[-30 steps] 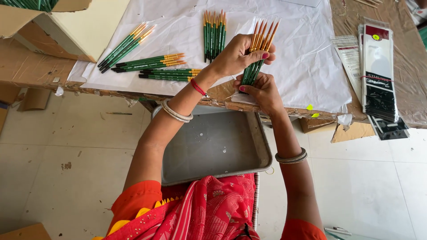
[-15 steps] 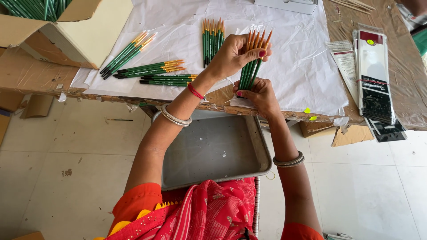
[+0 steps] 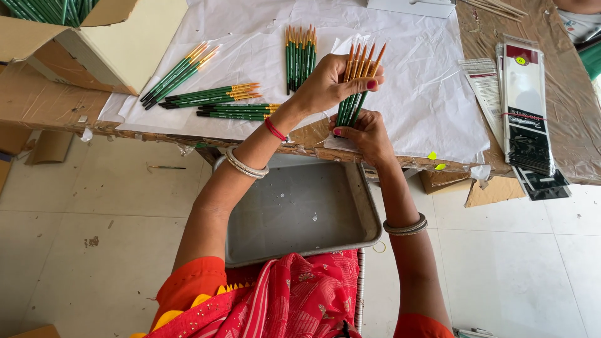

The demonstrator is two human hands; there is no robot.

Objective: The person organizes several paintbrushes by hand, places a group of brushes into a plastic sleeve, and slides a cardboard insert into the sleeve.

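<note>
Pale tiled floor [image 3: 75,250], kinda scuffed and speckled with small dark marks, and the light's soft and even all over. A low table [image 3: 37,103] wrapped in brown cardboard runs across the far side, with a white sheet [image 3: 432,106] spread over its middle.

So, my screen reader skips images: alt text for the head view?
Left hand and right hand hold a fan of green paintbrushes over a white sheet. More brush bundles lie there; a grey tray rests on the lap.
</note>
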